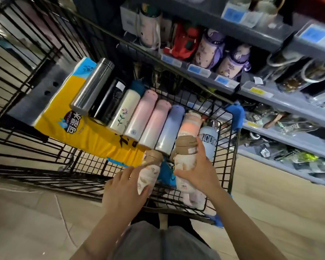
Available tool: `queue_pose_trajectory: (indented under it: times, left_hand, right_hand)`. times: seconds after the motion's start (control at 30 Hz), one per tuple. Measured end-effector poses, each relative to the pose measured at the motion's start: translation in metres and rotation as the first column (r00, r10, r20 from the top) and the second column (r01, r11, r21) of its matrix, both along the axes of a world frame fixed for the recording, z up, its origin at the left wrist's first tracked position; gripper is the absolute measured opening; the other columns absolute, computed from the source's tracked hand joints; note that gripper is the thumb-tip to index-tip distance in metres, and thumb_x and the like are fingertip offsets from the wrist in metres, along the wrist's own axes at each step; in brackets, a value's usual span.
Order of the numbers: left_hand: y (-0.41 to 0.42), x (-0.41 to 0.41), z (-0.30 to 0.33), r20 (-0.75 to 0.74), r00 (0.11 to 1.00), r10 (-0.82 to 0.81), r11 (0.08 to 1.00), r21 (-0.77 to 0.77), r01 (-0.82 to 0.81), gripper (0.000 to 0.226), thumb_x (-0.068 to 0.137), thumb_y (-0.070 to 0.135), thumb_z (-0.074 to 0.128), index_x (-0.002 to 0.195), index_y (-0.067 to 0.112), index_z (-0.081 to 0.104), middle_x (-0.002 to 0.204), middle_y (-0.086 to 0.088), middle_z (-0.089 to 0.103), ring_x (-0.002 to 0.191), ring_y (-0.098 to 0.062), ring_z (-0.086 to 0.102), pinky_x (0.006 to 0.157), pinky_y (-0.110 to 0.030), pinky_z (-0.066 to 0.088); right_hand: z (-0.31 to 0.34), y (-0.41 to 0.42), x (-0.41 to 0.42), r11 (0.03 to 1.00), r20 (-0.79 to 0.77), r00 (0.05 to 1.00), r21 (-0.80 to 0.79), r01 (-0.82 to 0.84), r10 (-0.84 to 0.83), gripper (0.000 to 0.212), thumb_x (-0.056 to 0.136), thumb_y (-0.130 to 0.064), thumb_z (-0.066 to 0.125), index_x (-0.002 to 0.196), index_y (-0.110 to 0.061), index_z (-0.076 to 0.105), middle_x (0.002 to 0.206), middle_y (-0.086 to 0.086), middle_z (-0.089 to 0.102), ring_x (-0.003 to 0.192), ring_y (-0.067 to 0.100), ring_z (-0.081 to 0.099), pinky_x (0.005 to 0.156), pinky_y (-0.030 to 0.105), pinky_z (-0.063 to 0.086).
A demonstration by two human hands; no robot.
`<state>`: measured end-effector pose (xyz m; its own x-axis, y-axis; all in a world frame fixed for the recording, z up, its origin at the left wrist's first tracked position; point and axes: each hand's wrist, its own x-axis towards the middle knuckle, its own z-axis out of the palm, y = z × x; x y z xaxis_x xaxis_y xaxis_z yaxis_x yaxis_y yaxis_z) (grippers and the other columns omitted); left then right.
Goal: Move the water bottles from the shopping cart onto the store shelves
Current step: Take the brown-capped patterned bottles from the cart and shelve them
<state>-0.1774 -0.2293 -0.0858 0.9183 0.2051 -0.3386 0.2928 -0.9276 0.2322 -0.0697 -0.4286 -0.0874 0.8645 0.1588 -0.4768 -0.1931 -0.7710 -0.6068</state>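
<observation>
- Both hands reach into the near end of the black wire shopping cart (231, 166), each at a small cream bottle with a brown cap.
- Left hand (124, 192) curls thumb and fingers round the left patterned bottle (148, 175), whose cap points away from the person.
- Right hand (197, 171) wraps the right patterned bottle (184, 162), thumb on its left flank and fingers over the far side; taking one in each hand looks like a way to carry two per trip.
- Farther in, a row of slim flasks lies side by side, touching: a steel flask (92, 87), a black flask (109, 102), a cream flask with a flower print (124, 111), two pink flasks (141, 113), and a lilac flask (169, 126).
- These rest on a yellow tissue pack (64, 117), which keeps them level above the wire floor.
- Right of the lilac one sit a peach bottle (189, 124) and a pale blue lettered bottle (208, 139) against the cart's right wall.
- Grey store shelves (261, 94) stand just beside the cart on the right, already holding purple children's bottles (212, 49); the cart seems parked close so each transfer is short.
- Judging by the full row, most of the load remains to be shelved.
</observation>
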Motion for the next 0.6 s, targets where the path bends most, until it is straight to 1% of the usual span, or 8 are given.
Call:
queue_pose_trajectory:
  times: [0.07, 0.1, 0.17, 0.27, 0.37, 0.43, 0.5, 0.6]
  left_hand:
    - [-0.006, 0.016, 0.000, -0.139, 0.990, 0.008, 0.998, -0.068, -0.018, 0.075, 0.088, 0.059, 0.052, 0.150, 0.032, 0.019, 0.154, -0.001, 0.029, 0.134, -0.026, 0.039, 0.097, -0.042, 0.043]
    - [-0.013, 0.028, -0.002, -0.183, 0.983, 0.028, 0.991, -0.126, -0.052, 0.078, 0.089, 0.059, 0.050, 0.151, 0.032, 0.012, 0.155, -0.001, 0.022, 0.137, -0.027, 0.034, 0.098, -0.042, 0.042]
    - [-0.032, 0.051, -0.014, -0.181, 0.982, 0.052, 0.971, -0.219, -0.091, 0.078, 0.088, 0.056, 0.054, 0.150, 0.033, 0.013, 0.154, -0.001, 0.019, 0.134, -0.029, 0.034, 0.096, -0.042, 0.043]
    - [-0.058, 0.074, -0.041, -0.245, 0.963, -0.113, 0.986, -0.145, 0.079, 0.078, 0.088, 0.048, 0.057, 0.149, 0.035, 0.010, 0.155, -0.001, 0.012, 0.134, -0.030, 0.031, 0.095, -0.045, 0.047]
    - [-0.065, 0.076, -0.068, -0.349, 0.923, -0.162, 0.986, -0.083, 0.142, 0.089, 0.088, 0.047, 0.061, 0.152, 0.034, -0.001, 0.159, -0.002, -0.001, 0.137, -0.030, 0.028, 0.097, -0.046, 0.047]
    - [-0.061, 0.073, -0.084, -0.398, 0.910, -0.120, 0.991, -0.099, 0.087, 0.099, 0.084, 0.050, 0.065, 0.152, 0.035, -0.005, 0.160, -0.001, 0.000, 0.138, -0.031, 0.029, 0.099, -0.046, 0.046]
    - [-0.055, 0.072, -0.097, -0.433, 0.895, -0.109, 0.990, -0.132, 0.057, 0.107, 0.079, 0.051, 0.070, 0.152, 0.034, -0.006, 0.159, -0.004, 0.007, 0.135, -0.033, 0.035, 0.099, -0.045, 0.046]
    - [-0.047, 0.074, -0.107, -0.431, 0.885, -0.175, 0.980, -0.165, 0.113, 0.115, 0.073, 0.051, 0.076, 0.152, 0.034, -0.006, 0.156, -0.007, 0.016, 0.127, -0.031, 0.046, 0.092, -0.039, 0.050]
  right_hand:
    - [0.018, -0.013, 0.003, 0.988, 0.066, 0.991, 0.110, 0.105, -0.113, 0.119, 0.064, -0.034, 0.086, 0.147, -0.044, 0.001, 0.123, -0.007, 0.057, 0.100, 0.017, 0.061, 0.082, 0.031, 0.051]
    - [0.026, -0.018, 0.003, 0.975, 0.090, 0.981, 0.157, 0.155, -0.170, 0.118, 0.065, -0.030, 0.087, 0.147, -0.045, 0.003, 0.121, -0.012, 0.056, 0.100, 0.014, 0.060, 0.082, 0.029, 0.049]
    - [0.037, -0.026, 0.003, 0.945, 0.128, 0.955, 0.226, 0.236, -0.268, 0.114, 0.065, -0.024, 0.087, 0.140, -0.054, 0.005, 0.114, -0.024, 0.055, 0.097, 0.010, 0.060, 0.080, 0.027, 0.047]
    - [0.048, -0.039, -0.002, 0.903, 0.148, 0.914, 0.276, 0.329, -0.378, 0.111, 0.063, -0.026, 0.088, 0.139, -0.054, 0.011, 0.113, -0.022, 0.058, 0.094, 0.006, 0.063, 0.078, 0.029, 0.050]
    - [0.054, -0.050, -0.014, 0.865, 0.124, 0.884, 0.309, 0.396, -0.450, 0.114, 0.065, -0.023, 0.087, 0.144, -0.049, 0.008, 0.110, -0.028, 0.056, 0.086, -0.013, 0.060, 0.067, 0.012, 0.045]
    - [0.057, -0.056, -0.023, 0.842, 0.097, 0.867, 0.313, 0.440, -0.489, 0.116, 0.065, -0.023, 0.087, 0.146, -0.046, 0.007, 0.110, -0.027, 0.057, 0.085, -0.015, 0.058, 0.062, 0.009, 0.045]
    - [0.057, -0.059, -0.030, 0.828, 0.082, 0.854, 0.309, 0.468, -0.513, 0.117, 0.065, -0.023, 0.087, 0.147, -0.043, 0.006, 0.114, -0.017, 0.059, 0.088, -0.011, 0.059, 0.062, 0.010, 0.046]
    - [0.056, -0.061, -0.037, 0.818, 0.068, 0.843, 0.291, 0.495, -0.534, 0.118, 0.065, -0.024, 0.087, 0.148, -0.043, 0.005, 0.119, -0.012, 0.059, 0.090, -0.002, 0.061, 0.066, 0.010, 0.045]
